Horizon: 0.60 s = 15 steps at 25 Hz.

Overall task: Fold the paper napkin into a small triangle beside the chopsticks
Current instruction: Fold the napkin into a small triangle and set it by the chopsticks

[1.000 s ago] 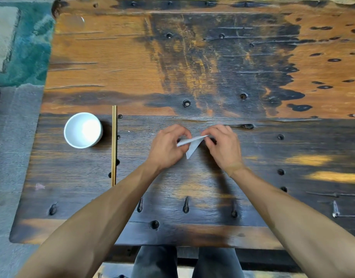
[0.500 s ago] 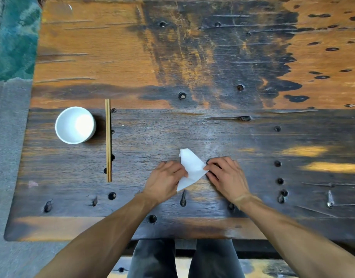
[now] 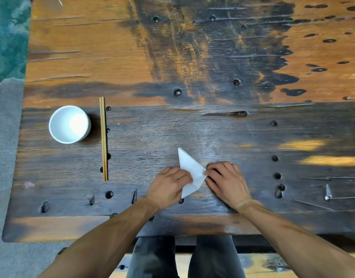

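The white paper napkin (image 3: 189,171) lies on the dark wooden table (image 3: 192,129) near its front edge, folded into a narrow triangle with one tip pointing away from me. My left hand (image 3: 168,186) pinches its left edge and covers part of the lower fold. My right hand (image 3: 225,182) presses fingertips on its right corner. The pair of wooden chopsticks (image 3: 103,138) lies side by side well to the left, apart from the napkin.
A white bowl (image 3: 69,124) stands just left of the chopsticks. The tabletop is rough, with knots and bolt holes. A grey floor and a teal rug (image 3: 9,37) lie past the table's left edge. My legs show below the front edge.
The napkin came down from mid-air onto the table nearer to me, and both hands now hold it flat. Since half a second ago the pose is almost the same.
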Each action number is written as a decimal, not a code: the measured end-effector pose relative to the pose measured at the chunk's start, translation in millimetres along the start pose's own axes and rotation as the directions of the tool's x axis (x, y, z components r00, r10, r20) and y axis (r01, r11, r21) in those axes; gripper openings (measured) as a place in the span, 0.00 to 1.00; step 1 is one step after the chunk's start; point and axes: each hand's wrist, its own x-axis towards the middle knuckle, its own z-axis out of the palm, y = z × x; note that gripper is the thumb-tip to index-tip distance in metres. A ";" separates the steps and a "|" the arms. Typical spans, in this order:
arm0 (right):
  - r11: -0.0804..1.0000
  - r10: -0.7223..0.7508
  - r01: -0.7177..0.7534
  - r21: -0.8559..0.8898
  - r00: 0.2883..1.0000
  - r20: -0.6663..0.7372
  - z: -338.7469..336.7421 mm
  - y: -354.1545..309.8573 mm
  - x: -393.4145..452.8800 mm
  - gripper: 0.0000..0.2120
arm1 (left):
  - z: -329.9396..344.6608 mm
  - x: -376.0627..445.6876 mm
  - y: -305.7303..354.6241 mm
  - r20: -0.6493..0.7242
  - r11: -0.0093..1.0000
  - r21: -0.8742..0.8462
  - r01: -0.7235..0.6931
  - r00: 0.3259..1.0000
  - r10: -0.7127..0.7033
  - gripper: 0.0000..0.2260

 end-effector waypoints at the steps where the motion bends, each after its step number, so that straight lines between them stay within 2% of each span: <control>1: 1.000 0.016 -0.016 0.007 1.000 0.005 -0.4 -0.6 0.8 0.08 | 0.3 0.4 -0.2 0.002 0.999 -0.005 0.033 0.999 -0.033 0.13; 4: 0.997 0.067 -0.068 0.033 0.997 0.039 -2.3 -3.2 3.9 0.09 | -2.4 5.3 2.2 0.007 0.960 -0.121 0.251 0.968 -0.252 0.09; 6: 0.994 0.097 -0.100 0.045 0.994 0.059 -4.0 -5.4 4.6 0.09 | -5.1 10.5 2.4 0.050 0.862 -0.225 0.455 0.889 -0.456 0.07; 8: 0.988 0.140 -0.144 0.053 0.987 0.074 -6.4 -8.6 5.6 0.10 | -6.8 16.0 0.7 0.111 0.757 -0.297 0.582 0.808 -0.579 0.08; 11: 0.976 0.204 -0.210 0.058 0.975 0.088 -9.4 -13.9 8.2 0.09 | -6.7 22.9 -2.5 0.153 0.652 -0.373 0.660 0.737 -0.659 0.10; 15: 0.955 0.298 -0.297 -0.025 0.950 0.098 -12.3 -18.3 11.4 0.11 | -2.0 29.1 -5.7 0.151 0.592 -0.387 0.707 0.682 -0.716 0.09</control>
